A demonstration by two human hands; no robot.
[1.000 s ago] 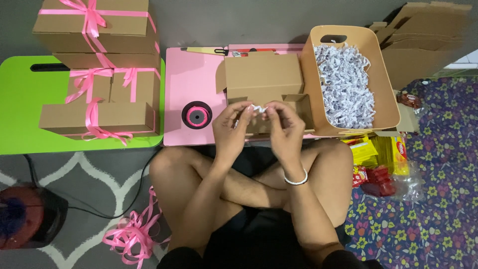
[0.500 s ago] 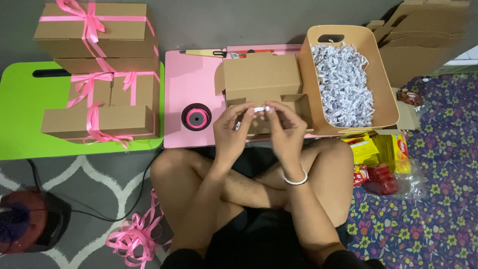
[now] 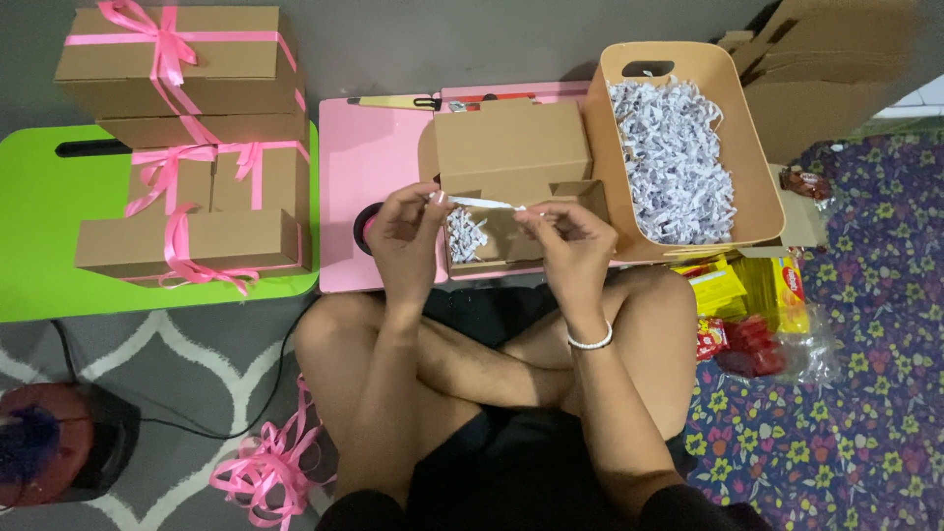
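both hands (image 3: pixel 408 236) (image 3: pixel 570 241) pinch a white paper strip (image 3: pixel 482 203) stretched left-right over open box (image 3: pixel 506 167).

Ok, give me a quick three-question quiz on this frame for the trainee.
1. True or false: the open cardboard box on the pink table already has some white paper shred in it.
2. What do the left hand and right hand hold between them?
A. a pink ribbon
B. a thin white strip
C. scissors
3. On which colour table do the ribbon-tied boxes stand?

Key
1. True
2. B, the thin white strip
3. The green table
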